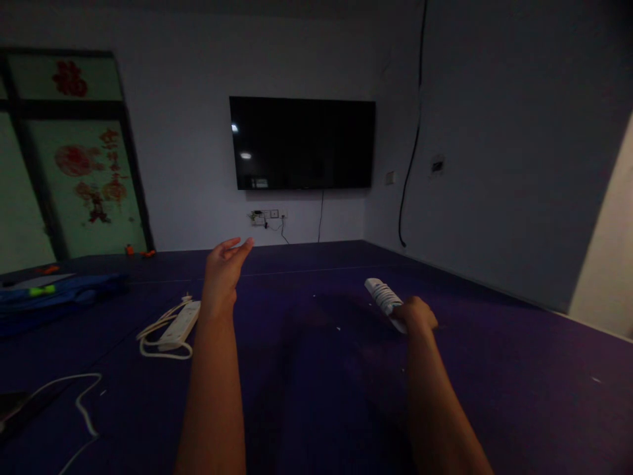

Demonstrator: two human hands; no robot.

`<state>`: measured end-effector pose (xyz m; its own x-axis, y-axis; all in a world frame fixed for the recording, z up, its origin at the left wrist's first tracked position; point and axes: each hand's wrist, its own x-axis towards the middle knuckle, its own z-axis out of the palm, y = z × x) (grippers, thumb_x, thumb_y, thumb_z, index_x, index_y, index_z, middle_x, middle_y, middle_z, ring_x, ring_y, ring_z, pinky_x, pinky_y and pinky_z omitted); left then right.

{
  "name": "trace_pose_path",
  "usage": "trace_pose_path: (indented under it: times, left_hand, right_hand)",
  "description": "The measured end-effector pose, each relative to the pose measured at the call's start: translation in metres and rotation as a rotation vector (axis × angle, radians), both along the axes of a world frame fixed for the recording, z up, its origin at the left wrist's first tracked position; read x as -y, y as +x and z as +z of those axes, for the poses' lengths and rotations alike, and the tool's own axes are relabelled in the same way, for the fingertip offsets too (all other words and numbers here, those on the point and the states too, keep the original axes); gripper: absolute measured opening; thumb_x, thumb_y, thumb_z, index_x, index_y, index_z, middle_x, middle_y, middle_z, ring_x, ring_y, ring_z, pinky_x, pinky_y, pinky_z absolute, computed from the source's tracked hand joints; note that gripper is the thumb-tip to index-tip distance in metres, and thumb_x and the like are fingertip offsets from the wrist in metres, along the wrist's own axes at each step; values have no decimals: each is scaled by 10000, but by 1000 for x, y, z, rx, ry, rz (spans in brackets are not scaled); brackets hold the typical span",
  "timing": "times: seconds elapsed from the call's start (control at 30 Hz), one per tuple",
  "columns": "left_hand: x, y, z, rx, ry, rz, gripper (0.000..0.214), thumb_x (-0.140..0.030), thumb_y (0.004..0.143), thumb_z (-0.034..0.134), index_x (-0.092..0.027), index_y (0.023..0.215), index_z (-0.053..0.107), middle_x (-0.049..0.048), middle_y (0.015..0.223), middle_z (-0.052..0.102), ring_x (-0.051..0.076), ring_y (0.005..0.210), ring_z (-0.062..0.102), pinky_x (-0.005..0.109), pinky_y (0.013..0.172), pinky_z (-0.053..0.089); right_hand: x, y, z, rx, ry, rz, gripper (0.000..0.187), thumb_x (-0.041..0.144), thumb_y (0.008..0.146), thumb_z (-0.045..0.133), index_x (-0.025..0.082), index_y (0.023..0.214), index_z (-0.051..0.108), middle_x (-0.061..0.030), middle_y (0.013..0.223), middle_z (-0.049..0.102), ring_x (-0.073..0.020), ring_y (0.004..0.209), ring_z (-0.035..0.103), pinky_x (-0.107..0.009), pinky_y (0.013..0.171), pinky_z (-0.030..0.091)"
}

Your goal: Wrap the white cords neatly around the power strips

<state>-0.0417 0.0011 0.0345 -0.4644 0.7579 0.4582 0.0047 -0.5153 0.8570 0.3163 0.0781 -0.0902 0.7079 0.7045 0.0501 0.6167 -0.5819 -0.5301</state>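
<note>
My right hand [417, 313] grips the near end of a white power strip [382, 294] with its cord wound round it, close above or on the dark purple table [316, 369]; I cannot tell if it touches. My left hand [225, 267] is raised with nothing in it, fingers apart and pointing up and to the right. Just left of my left forearm, a second white power strip [180, 326] lies on the table, its cord [148, 336] loosely looped beside it and its plug at the far end.
Blue cloth [79, 290] with a bright green item [42, 290] on it lies at the left. A white cable [82, 402] curls at the lower left. Small orange objects [147, 253] sit near the far edge. A television [304, 144] hangs on the wall; a black cable [413, 158] dangles at right.
</note>
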Motion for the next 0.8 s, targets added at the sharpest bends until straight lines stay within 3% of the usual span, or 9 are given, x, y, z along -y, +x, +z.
trace_pose_path:
  times: [0.27, 0.47, 0.67, 0.8]
  left_hand:
    - [2, 1, 0, -25, 5, -2, 317, -370, 634, 723, -168, 853, 614, 114, 950, 676, 232, 947, 623, 440, 915, 427]
    - [3, 4, 0, -38, 0, -27, 314, -370, 634, 727, -166, 846, 619, 119, 932, 681, 233, 927, 632, 423, 891, 439]
    - [4, 6, 3, 21, -32, -13, 402, -328, 651, 730, -181, 994, 581, 119, 973, 678, 221, 908, 635, 428, 910, 423]
    - [5, 6, 3, 8, -30, -1, 439, -337, 661, 725, -172, 1036, 570, 112, 966, 677, 214, 896, 638, 406, 894, 435]
  right_hand:
    - [-9, -9, -14, 23, 2, -15, 508, 241, 652, 696, 90, 1130, 613, -239, 1130, 611, -317, 1069, 592, -360, 786, 487]
    - [-10, -15, -12, 51, -9, -18, 427, 194, 699, 638, 84, 1111, 619, -229, 1169, 598, -333, 1133, 537, -437, 920, 387]
    - [-7, -10, -7, 36, -16, -10, 590, 265, 613, 739, 81, 1152, 589, -234, 1218, 566, -348, 1188, 482, -422, 908, 396]
    - [-8, -8, -4, -68, 93, -83, 529, 340, 672, 705, 93, 1128, 605, -246, 1194, 576, -353, 1167, 504, -449, 925, 378]
